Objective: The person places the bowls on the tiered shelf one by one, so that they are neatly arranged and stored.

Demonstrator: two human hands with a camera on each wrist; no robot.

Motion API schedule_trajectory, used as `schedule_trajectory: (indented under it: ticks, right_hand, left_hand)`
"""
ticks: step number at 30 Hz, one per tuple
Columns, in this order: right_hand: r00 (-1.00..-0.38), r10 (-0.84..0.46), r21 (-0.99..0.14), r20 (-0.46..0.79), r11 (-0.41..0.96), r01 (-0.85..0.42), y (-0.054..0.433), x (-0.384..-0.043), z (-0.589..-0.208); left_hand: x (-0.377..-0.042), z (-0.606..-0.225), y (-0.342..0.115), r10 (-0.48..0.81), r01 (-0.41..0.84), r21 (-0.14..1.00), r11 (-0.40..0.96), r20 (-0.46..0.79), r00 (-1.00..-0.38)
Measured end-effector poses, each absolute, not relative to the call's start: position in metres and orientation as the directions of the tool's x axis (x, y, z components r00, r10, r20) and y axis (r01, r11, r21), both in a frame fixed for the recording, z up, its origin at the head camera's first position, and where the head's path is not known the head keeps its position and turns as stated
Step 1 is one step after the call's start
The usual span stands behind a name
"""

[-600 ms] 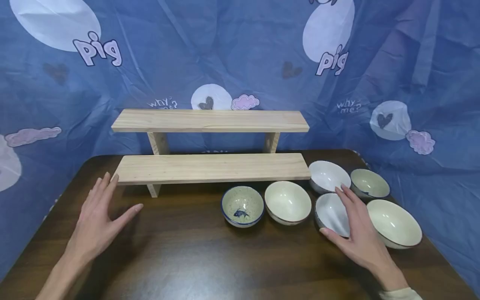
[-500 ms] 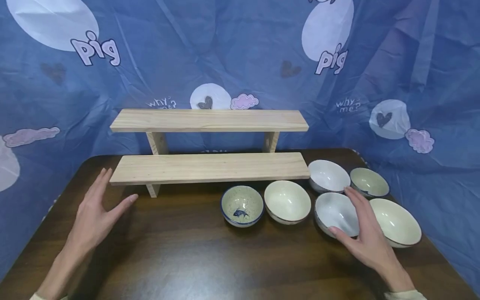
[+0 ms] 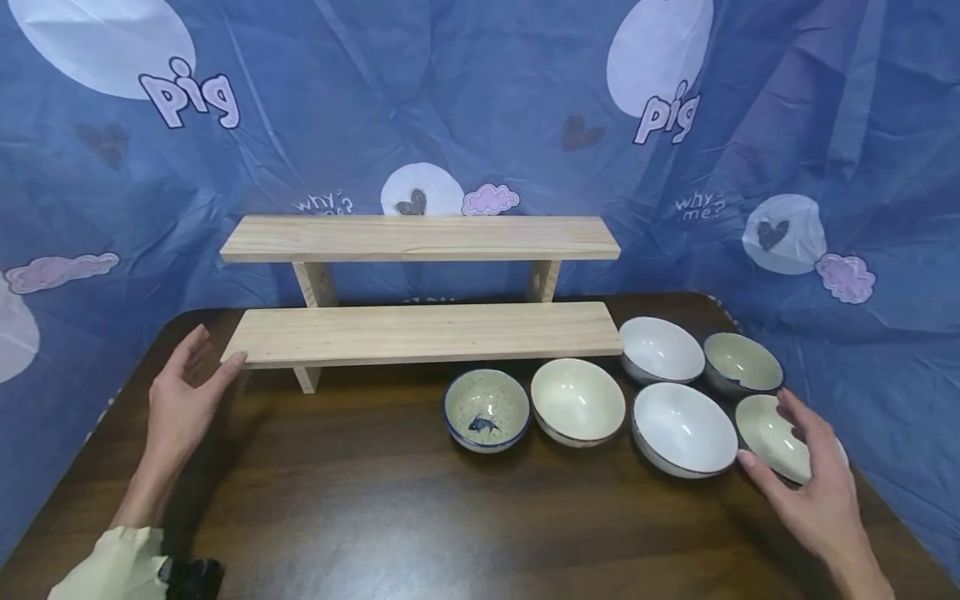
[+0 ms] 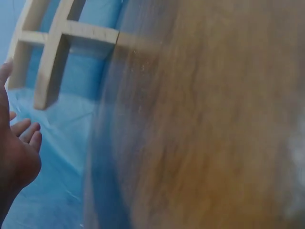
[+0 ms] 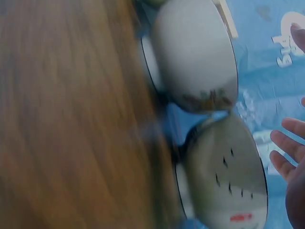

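My left hand point(image 3: 180, 404) is beside the left end of a two-tier wooden shelf point(image 3: 427, 333), its thumb tip right at the corner of the lower board and its fingers loosely bent. In the left wrist view nothing is in its palm. My right hand point(image 3: 813, 483) hovers at the near right, partly covering a cream bowl point(image 3: 772, 437), with thumb and fingers spread apart. A white bowl point(image 3: 684, 429) stands just left of its thumb tip. From the side, the right wrist view shows a bowl with dark seed-like marks point(image 5: 224, 167) near the fingers.
A speckled bowl with a blue fish point(image 3: 486, 410) and another cream bowl point(image 3: 577, 402) stand before the shelf. Behind are a second white bowl point(image 3: 662, 350) and a green bowl point(image 3: 742, 363). The dark wooden table point(image 3: 420, 517) ends at a blue printed cloth point(image 3: 480, 100).
My right hand has moved right, from over the front white bowl to the right-hand cream bowl. My left hand has turned, its fingers more bent, thumb now by the shelf corner. The bowls stay put.
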State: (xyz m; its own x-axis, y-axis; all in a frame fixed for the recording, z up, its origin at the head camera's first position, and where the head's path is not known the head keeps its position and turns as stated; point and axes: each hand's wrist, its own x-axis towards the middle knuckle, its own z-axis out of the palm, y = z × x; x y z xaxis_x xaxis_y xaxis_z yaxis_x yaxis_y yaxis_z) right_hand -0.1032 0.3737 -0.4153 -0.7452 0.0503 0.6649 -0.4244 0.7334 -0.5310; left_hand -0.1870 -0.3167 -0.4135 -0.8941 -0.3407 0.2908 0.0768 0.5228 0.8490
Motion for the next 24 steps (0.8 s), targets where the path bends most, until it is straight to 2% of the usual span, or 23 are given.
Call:
schedule_trajectory:
  ticks: [10, 18, 24]
  right_hand:
    - [-0.808, 0.235, -0.592, 0.541, 0.788, -0.167, 0.399, -0.086, -0.421]
    - [-0.877, 0.305, -0.607, 0.371, 0.794, 0.02, 0.417, -0.083, -0.425]
    - [-0.895, 0.326, -0.597, 0.304, 0.797, 0.087, 0.425, -0.083, -0.429]
  left_hand:
    - [-0.195, -0.423, -0.326, -0.262, 0.071, 0.869, 0.49, 0.224, -0.939]
    - [-0.195, -0.424, -0.327, -0.228, 0.043, 0.857, 0.513, 0.185, -0.956]
    - [-0.196, -0.427, -0.328, -0.213, 0.043, 0.854, 0.518, 0.177, -0.961]
